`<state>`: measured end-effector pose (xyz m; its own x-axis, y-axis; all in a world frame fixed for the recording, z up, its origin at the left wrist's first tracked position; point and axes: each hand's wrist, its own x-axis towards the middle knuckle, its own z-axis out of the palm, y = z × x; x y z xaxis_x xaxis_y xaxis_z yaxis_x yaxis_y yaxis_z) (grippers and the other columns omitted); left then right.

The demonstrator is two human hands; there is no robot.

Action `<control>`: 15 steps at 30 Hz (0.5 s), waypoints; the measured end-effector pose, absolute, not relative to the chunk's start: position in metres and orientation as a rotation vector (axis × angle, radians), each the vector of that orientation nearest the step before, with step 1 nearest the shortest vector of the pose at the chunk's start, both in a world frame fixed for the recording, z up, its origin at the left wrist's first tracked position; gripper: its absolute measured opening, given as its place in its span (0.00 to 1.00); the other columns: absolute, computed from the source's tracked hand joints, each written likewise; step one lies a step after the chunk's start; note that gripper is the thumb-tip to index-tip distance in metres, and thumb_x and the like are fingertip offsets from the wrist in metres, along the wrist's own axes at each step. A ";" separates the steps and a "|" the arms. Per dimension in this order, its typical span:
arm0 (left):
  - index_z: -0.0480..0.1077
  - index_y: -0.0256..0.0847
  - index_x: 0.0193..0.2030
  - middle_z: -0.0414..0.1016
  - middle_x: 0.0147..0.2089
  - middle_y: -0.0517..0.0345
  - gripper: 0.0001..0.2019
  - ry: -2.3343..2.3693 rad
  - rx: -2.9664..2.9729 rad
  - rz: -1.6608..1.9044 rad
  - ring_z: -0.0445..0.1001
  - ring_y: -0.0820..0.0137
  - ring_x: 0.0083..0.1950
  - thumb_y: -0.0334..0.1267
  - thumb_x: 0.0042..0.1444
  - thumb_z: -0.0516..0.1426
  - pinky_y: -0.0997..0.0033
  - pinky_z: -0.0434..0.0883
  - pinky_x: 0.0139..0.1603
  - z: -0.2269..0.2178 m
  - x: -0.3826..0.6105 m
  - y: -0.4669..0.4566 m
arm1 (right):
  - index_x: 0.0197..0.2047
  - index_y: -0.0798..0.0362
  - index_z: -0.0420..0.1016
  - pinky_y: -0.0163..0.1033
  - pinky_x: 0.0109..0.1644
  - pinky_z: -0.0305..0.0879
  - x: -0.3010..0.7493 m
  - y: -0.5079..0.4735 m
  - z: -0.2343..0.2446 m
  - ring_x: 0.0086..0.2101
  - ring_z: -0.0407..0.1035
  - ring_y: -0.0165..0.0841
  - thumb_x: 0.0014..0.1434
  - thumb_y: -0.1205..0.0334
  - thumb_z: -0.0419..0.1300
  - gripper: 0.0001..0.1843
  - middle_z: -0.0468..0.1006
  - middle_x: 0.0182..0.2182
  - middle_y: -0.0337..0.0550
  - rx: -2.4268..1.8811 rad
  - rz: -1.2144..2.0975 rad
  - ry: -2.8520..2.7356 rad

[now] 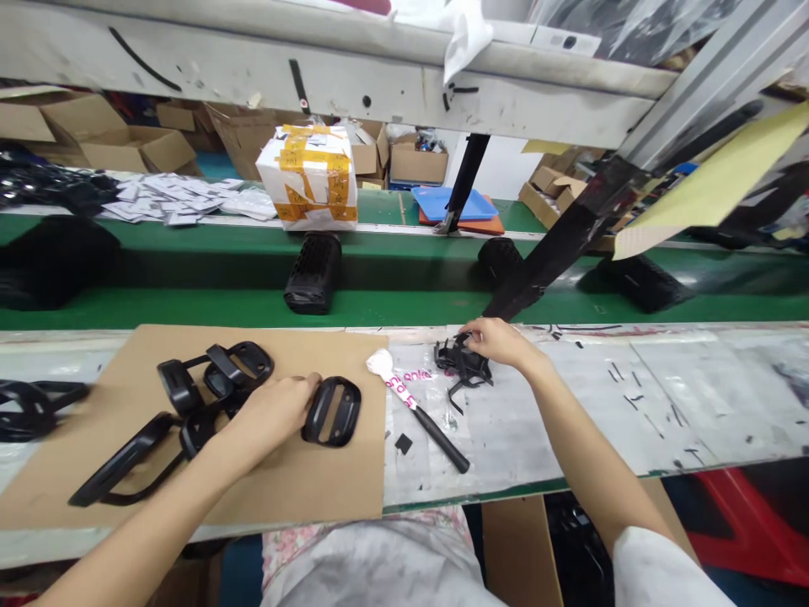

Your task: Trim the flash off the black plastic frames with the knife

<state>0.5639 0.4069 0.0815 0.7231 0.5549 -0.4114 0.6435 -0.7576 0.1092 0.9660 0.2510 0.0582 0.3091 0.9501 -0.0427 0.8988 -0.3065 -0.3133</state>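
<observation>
My left hand (284,410) is over the cardboard sheet (297,489), its fingers curled at the left edge of a rounded black plastic frame (350,413) with a long slot. Part of its grip is hidden behind the hand. My right hand (496,339) pinches at the top of a small tangled heap of black strips (468,362) on the bench. Between the hands lies a mallet (442,438), its dark handle pointing toward me and its head wrapped in white plastic with pink print. More black plastic frames (180,388) lie piled left of my left hand.
Beyond the bench runs a green conveyor belt (392,303) carrying black perforated boxy units (314,274). A taped white box (309,177) stands behind it. A dark slanting post (537,261) rises near my right hand, and a shelf beam (354,72) crosses overhead. Black scraps (403,443) dot the bench.
</observation>
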 end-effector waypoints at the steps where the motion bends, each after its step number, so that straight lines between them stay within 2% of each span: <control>1: 0.75 0.36 0.56 0.85 0.46 0.37 0.18 0.942 2.669 -0.496 0.86 0.48 0.49 0.26 0.67 0.48 0.59 0.74 0.45 0.079 0.566 0.406 | 0.43 0.53 0.88 0.39 0.40 0.68 0.965 0.251 0.058 0.35 0.79 0.42 0.60 0.69 0.65 0.11 0.84 0.33 0.46 -2.334 0.299 -1.684; 4: 0.75 0.38 0.55 0.86 0.44 0.40 0.19 0.962 2.608 -0.402 0.86 0.50 0.48 0.24 0.65 0.47 0.62 0.71 0.44 0.066 0.570 0.405 | 0.43 0.53 0.85 0.41 0.43 0.70 0.959 0.250 0.052 0.38 0.78 0.41 0.66 0.63 0.62 0.09 0.84 0.38 0.48 -2.265 0.204 -1.621; 6: 0.75 0.40 0.55 0.86 0.44 0.42 0.19 0.988 2.521 -0.280 0.86 0.51 0.49 0.27 0.66 0.48 0.63 0.71 0.44 0.056 0.573 0.406 | 0.45 0.52 0.83 0.41 0.43 0.71 0.955 0.247 0.046 0.37 0.77 0.40 0.68 0.58 0.61 0.10 0.83 0.37 0.47 -2.143 0.117 -1.494; 12: 0.74 0.42 0.53 0.82 0.40 0.51 0.15 0.937 2.229 0.302 0.81 0.58 0.41 0.44 0.66 0.53 0.61 0.73 0.46 0.041 0.579 0.407 | 0.44 0.49 0.74 0.40 0.32 0.72 0.941 0.237 0.022 0.28 0.77 0.38 0.69 0.44 0.61 0.16 0.82 0.29 0.42 -1.856 0.079 -1.012; 15: 0.72 0.44 0.52 0.81 0.42 0.54 0.15 0.891 1.920 0.505 0.80 0.61 0.40 0.49 0.64 0.56 0.64 0.74 0.42 0.036 0.587 0.407 | 0.45 0.48 0.71 0.38 0.27 0.69 0.930 0.238 0.022 0.26 0.77 0.37 0.67 0.38 0.63 0.21 0.79 0.26 0.40 -1.785 0.108 -0.910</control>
